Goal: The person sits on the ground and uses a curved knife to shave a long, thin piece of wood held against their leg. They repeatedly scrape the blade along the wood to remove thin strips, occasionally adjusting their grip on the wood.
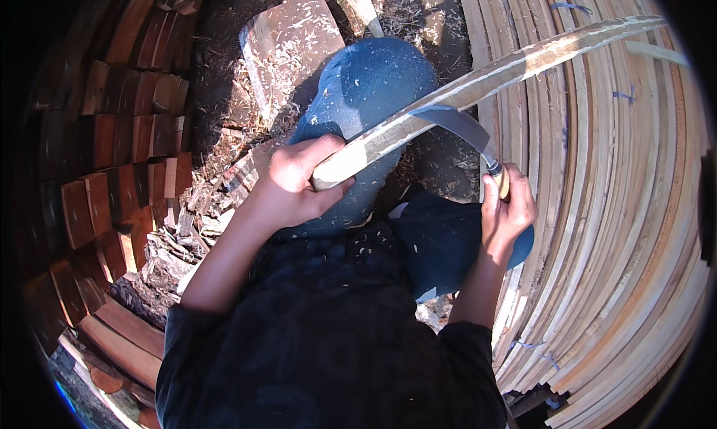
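The left hand (297,181) grasps, between thumb and fingers, the near end of a long wooden strip (485,87), which slants across the blue-clad knee (373,74) toward the upper right. The fingers of the right hand (511,211) grip the handle of a curved knife (467,126), its blade at the strip's lower edge.

1 head-worn fisheye camera looks steeply down, close above torso (321,347) and lap (366,197)

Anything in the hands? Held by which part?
Left hand: the long wooden strip, by its near end. Right hand: the curved-blade knife, by its handle.
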`<state>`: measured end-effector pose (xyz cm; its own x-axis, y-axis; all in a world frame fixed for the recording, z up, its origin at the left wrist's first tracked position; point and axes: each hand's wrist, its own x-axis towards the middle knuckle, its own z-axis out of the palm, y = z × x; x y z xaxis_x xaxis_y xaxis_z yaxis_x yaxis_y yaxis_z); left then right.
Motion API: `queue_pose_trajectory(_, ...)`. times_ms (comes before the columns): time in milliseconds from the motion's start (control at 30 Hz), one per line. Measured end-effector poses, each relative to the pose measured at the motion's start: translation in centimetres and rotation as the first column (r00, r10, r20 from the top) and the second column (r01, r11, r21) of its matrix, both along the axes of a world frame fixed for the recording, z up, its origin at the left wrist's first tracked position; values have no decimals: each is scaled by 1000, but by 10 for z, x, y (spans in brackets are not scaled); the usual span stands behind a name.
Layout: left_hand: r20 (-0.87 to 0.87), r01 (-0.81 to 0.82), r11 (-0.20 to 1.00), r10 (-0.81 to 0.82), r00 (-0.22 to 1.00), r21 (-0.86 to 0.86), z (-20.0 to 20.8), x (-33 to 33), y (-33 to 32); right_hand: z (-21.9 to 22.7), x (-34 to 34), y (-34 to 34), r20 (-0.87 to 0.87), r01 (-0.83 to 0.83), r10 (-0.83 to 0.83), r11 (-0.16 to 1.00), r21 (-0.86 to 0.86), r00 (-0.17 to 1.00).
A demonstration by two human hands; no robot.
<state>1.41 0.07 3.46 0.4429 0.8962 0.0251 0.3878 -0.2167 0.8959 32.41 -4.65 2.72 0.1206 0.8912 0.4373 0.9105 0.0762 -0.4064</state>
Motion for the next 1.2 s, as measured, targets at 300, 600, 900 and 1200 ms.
queue_pose_trajectory(300,6,62,993,-62,998,-100,-2,-9,7,-9,-33,-22,-297,37,-109,971,-236,949)
queue_pose_trajectory(600,-17,44,992,-47,999,-119,2,-4,7,7,-47,-22,-288,-169,125,977,-131,949)
queue_pose_trajectory(900,-75,33,993,-42,996,-115,12,1,7,17,-44,-2,-206,-91,62,986,-139,977)
queue_pose_trajectory(1200,-150,64,977,-95,984,-201,20,7,11,18,-33,39,78,-140,156,973,-183,985)
